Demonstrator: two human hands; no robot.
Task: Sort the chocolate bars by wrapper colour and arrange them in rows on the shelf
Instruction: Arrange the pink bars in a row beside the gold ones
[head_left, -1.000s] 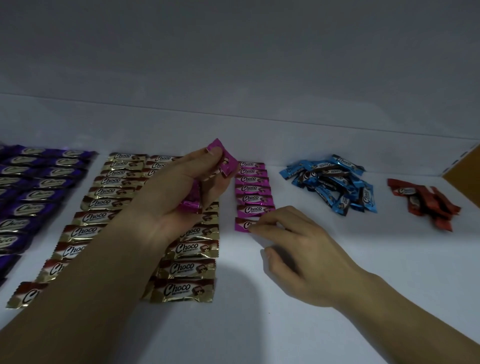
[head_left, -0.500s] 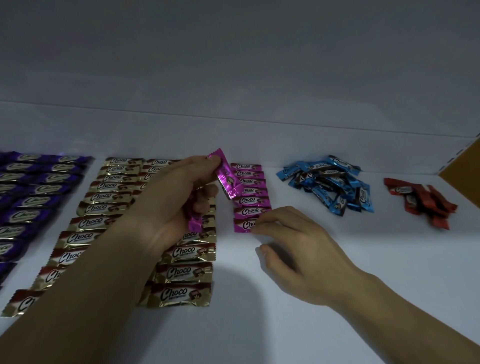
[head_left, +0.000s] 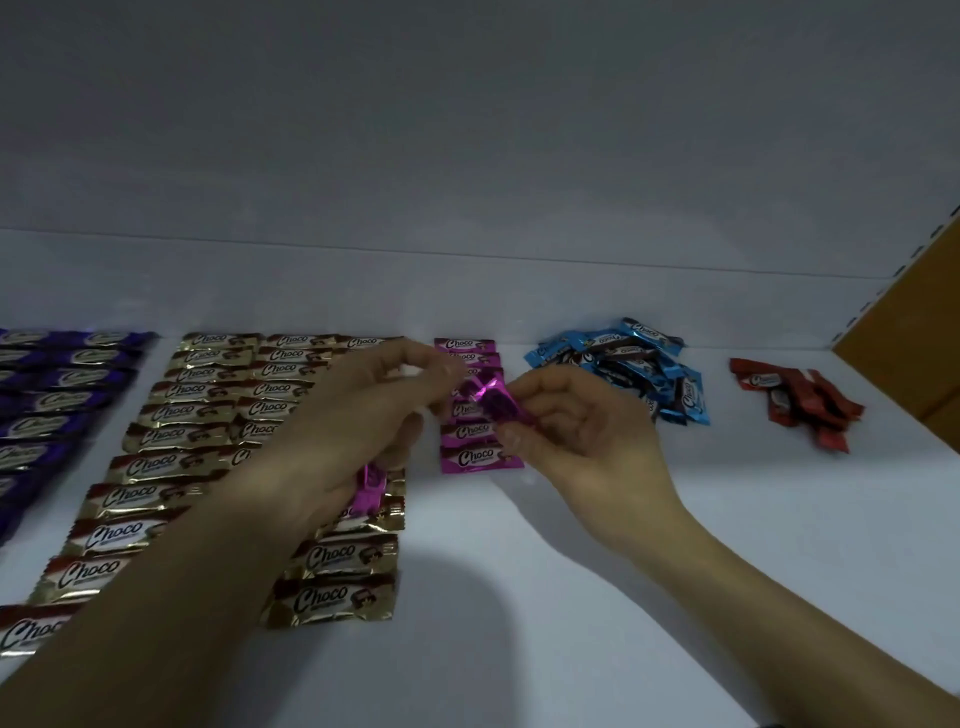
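Lifted off the shelf (head_left: 623, 597), the right hand (head_left: 587, 431) has met the left hand (head_left: 363, 415). Both now pinch one pink bar (head_left: 493, 402), left fingertips on its upper-left end, right thumb and forefinger on the lower-right. It hangs in the air between them, over the pink column (head_left: 480, 457) — long axis slanting down to the right. Curled left fingers also hold a second pink bar (head_left: 370, 488), pointing downward. Gold rows (head_left: 208, 436) lie left of the column, purple rows (head_left: 41, 395) beyond; blue heap (head_left: 639, 369) and red heap (head_left: 800, 405) to the right.
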